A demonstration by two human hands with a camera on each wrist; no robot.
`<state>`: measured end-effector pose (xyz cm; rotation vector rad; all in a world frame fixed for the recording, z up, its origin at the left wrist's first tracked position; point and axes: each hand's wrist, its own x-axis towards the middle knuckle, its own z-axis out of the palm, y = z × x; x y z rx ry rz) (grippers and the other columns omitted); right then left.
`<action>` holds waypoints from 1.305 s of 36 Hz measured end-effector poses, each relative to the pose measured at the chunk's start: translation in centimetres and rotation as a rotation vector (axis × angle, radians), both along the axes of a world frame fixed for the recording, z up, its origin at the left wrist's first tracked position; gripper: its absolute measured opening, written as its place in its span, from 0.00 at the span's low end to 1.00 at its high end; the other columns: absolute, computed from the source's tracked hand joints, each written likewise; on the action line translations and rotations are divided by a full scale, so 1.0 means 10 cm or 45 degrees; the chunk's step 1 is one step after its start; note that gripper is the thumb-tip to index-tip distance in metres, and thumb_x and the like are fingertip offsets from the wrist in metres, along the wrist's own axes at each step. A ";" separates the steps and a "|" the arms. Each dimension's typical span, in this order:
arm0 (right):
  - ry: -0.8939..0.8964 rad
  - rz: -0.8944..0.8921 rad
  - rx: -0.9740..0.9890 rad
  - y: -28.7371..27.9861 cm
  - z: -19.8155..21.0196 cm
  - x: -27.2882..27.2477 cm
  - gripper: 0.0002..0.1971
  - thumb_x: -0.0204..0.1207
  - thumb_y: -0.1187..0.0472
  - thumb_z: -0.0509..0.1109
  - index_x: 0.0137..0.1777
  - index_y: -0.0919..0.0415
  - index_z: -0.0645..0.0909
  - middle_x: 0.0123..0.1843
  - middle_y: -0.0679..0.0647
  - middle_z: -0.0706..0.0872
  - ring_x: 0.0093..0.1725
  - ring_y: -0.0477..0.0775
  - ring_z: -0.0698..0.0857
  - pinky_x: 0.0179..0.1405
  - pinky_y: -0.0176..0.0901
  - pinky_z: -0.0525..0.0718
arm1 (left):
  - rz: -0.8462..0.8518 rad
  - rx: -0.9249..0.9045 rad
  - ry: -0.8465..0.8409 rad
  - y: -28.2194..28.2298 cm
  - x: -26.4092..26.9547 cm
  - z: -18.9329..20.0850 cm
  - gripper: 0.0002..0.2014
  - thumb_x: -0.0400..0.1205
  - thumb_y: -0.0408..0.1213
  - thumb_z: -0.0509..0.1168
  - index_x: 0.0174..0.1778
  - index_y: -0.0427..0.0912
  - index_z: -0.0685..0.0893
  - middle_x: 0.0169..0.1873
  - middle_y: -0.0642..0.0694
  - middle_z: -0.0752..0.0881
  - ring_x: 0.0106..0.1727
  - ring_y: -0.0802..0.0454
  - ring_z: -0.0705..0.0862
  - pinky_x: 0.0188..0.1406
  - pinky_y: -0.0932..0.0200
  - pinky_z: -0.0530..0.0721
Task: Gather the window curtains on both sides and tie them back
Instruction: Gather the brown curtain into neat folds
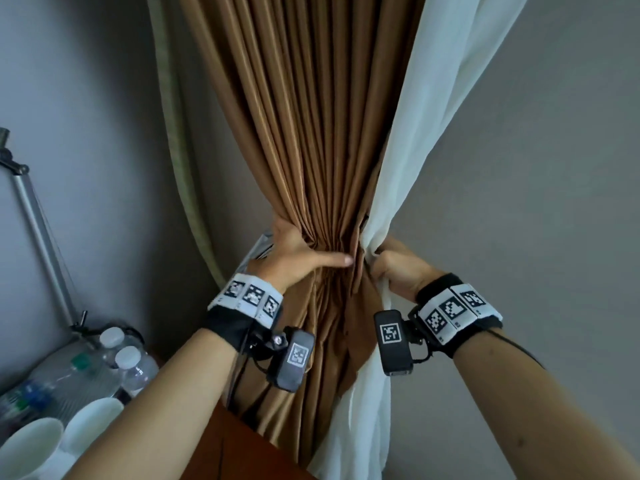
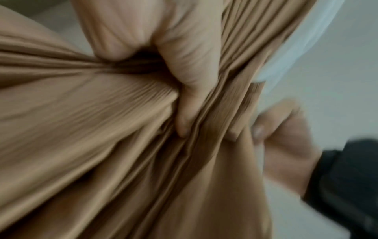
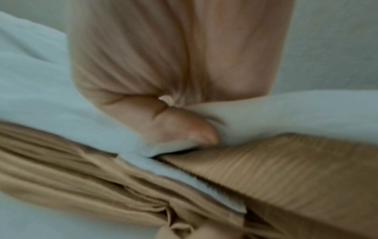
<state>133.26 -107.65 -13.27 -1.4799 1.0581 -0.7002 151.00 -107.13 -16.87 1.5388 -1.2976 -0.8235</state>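
A brown pleated curtain (image 1: 311, 133) hangs in front of me, bunched to a narrow waist. My left hand (image 1: 298, 254) grips that waist from the left, with the thumb (image 2: 184, 100) laid across the front folds. A white sheer curtain (image 1: 426, 133) falls along the brown curtain's right side. My right hand (image 1: 398, 268) holds the sheer curtain in a fist beside the waist. In the right wrist view the thumb (image 3: 184, 127) presses the white sheer curtain (image 3: 51, 97) against a flat brown ribbed band (image 3: 296, 169) with a pale edge. The fingers of both hands are hidden behind the cloth.
A wooden desk corner (image 1: 235, 445) juts out below my left forearm. On its left stand water bottles (image 1: 128, 362) and white cups (image 1: 31, 445). A metal lamp arm (image 1: 38, 230) leans by the left wall. Grey wall (image 1: 536, 168) lies to the right.
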 end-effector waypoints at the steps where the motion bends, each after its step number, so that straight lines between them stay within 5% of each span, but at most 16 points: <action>1: 0.068 0.012 -0.056 0.01 0.00 0.02 0.38 0.52 0.81 0.58 0.68 0.68 0.76 0.64 0.66 0.82 0.65 0.65 0.81 0.63 0.60 0.81 | -0.029 0.016 0.055 -0.07 0.01 -0.02 0.64 0.45 0.56 0.88 0.77 0.43 0.68 0.71 0.46 0.77 0.74 0.50 0.75 0.77 0.46 0.71; 4: 0.217 0.015 -0.274 0.08 0.01 0.10 0.28 0.71 0.79 0.58 0.73 0.67 0.73 0.63 0.56 0.80 0.65 0.54 0.78 0.64 0.47 0.77 | -0.008 0.036 0.080 -0.17 -0.02 -0.02 0.70 0.38 0.63 0.86 0.79 0.49 0.65 0.72 0.47 0.77 0.73 0.50 0.76 0.75 0.46 0.74; 8: 0.585 0.119 -0.537 0.07 -0.01 0.24 0.15 0.75 0.76 0.59 0.59 0.74 0.81 0.57 0.66 0.85 0.58 0.63 0.83 0.56 0.52 0.83 | 0.106 0.006 -0.045 0.10 -0.25 0.32 0.86 0.36 0.70 0.80 0.82 0.36 0.39 0.81 0.39 0.58 0.83 0.44 0.57 0.82 0.48 0.61; 14: 0.812 0.193 -0.639 0.12 -0.10 0.31 0.14 0.73 0.69 0.64 0.58 0.67 0.78 0.55 0.65 0.85 0.56 0.64 0.84 0.47 0.47 0.81 | 0.446 -0.009 0.003 0.06 -0.32 0.39 0.69 0.53 0.60 0.81 0.81 0.34 0.49 0.73 0.39 0.70 0.75 0.43 0.70 0.73 0.53 0.71; 18: 0.636 0.188 -0.531 0.11 -0.12 0.23 0.23 0.73 0.70 0.64 0.68 0.57 0.75 0.62 0.56 0.83 0.60 0.54 0.79 0.52 0.39 0.72 | 0.566 -0.044 -0.019 0.01 -0.28 0.45 0.49 0.63 0.51 0.79 0.73 0.33 0.63 0.65 0.43 0.79 0.67 0.41 0.79 0.54 0.61 0.72; 20: 0.479 0.129 -0.458 0.08 -0.17 0.19 0.29 0.67 0.72 0.65 0.69 0.52 0.78 0.60 0.52 0.85 0.61 0.54 0.82 0.55 0.41 0.76 | 0.566 -0.046 -0.015 0.00 -0.23 0.47 0.44 0.66 0.49 0.79 0.72 0.35 0.66 0.60 0.46 0.80 0.65 0.44 0.80 0.50 0.64 0.69; 24: 0.181 0.035 -0.387 0.04 -0.28 0.13 0.38 0.53 0.70 0.66 0.69 0.48 0.81 0.57 0.46 0.89 0.60 0.49 0.86 0.65 0.52 0.83 | 0.565 -0.031 -0.022 0.02 -0.16 0.51 0.52 0.65 0.52 0.81 0.78 0.37 0.60 0.69 0.43 0.77 0.68 0.44 0.78 0.54 0.63 0.69; 28: 0.091 -0.094 -0.372 0.00 -0.24 0.04 0.37 0.58 0.68 0.72 0.73 0.54 0.77 0.68 0.49 0.83 0.68 0.46 0.80 0.73 0.47 0.75 | 0.583 0.006 -0.059 0.00 -0.13 0.54 0.55 0.64 0.55 0.80 0.80 0.37 0.56 0.72 0.40 0.75 0.71 0.40 0.76 0.63 0.57 0.74; 30: 0.021 -0.206 -0.468 -0.02 -0.17 0.00 0.28 0.64 0.65 0.73 0.67 0.56 0.81 0.62 0.49 0.85 0.62 0.44 0.82 0.66 0.42 0.78 | 0.587 0.027 -0.073 -0.01 -0.15 0.56 0.56 0.65 0.56 0.79 0.80 0.37 0.55 0.73 0.38 0.73 0.72 0.38 0.75 0.67 0.53 0.74; 33: 0.055 -0.307 -0.649 -0.04 -0.05 -0.01 0.08 0.71 0.55 0.77 0.47 0.56 0.85 0.41 0.47 0.85 0.40 0.42 0.81 0.44 0.37 0.78 | 0.606 0.041 -0.083 -0.02 -0.18 0.57 0.55 0.64 0.56 0.79 0.80 0.37 0.56 0.73 0.39 0.74 0.71 0.38 0.76 0.67 0.51 0.75; 38: 0.536 -0.010 -0.509 0.02 -0.06 0.06 0.25 0.57 0.37 0.82 0.42 0.55 0.83 0.36 0.45 0.85 0.36 0.43 0.82 0.36 0.36 0.79 | 0.623 0.025 -0.089 -0.01 -0.21 0.56 0.54 0.64 0.56 0.79 0.79 0.38 0.58 0.71 0.40 0.76 0.70 0.39 0.78 0.65 0.52 0.76; 40: 0.643 -0.066 -0.581 0.02 -0.12 0.09 0.22 0.60 0.41 0.83 0.44 0.55 0.82 0.37 0.44 0.83 0.37 0.41 0.81 0.32 0.30 0.75 | 0.628 0.017 -0.080 0.00 -0.21 0.56 0.54 0.64 0.56 0.79 0.79 0.38 0.58 0.71 0.40 0.77 0.69 0.39 0.78 0.64 0.53 0.76; 43: 0.728 -0.085 -0.627 -0.01 -0.14 0.13 0.07 0.70 0.61 0.74 0.47 0.55 0.84 0.39 0.46 0.85 0.42 0.46 0.84 0.29 0.27 0.72 | 0.620 0.013 -0.065 0.03 -0.20 0.57 0.54 0.65 0.55 0.79 0.79 0.37 0.57 0.71 0.40 0.76 0.70 0.39 0.77 0.65 0.53 0.75; 47: 0.470 -0.108 -0.425 -0.01 -0.11 0.10 0.20 0.69 0.78 0.58 0.49 0.62 0.89 0.44 0.57 0.90 0.46 0.52 0.86 0.39 0.41 0.85 | 0.584 0.003 -0.060 0.06 -0.16 0.55 0.53 0.67 0.55 0.78 0.80 0.37 0.56 0.72 0.41 0.75 0.70 0.39 0.76 0.64 0.54 0.74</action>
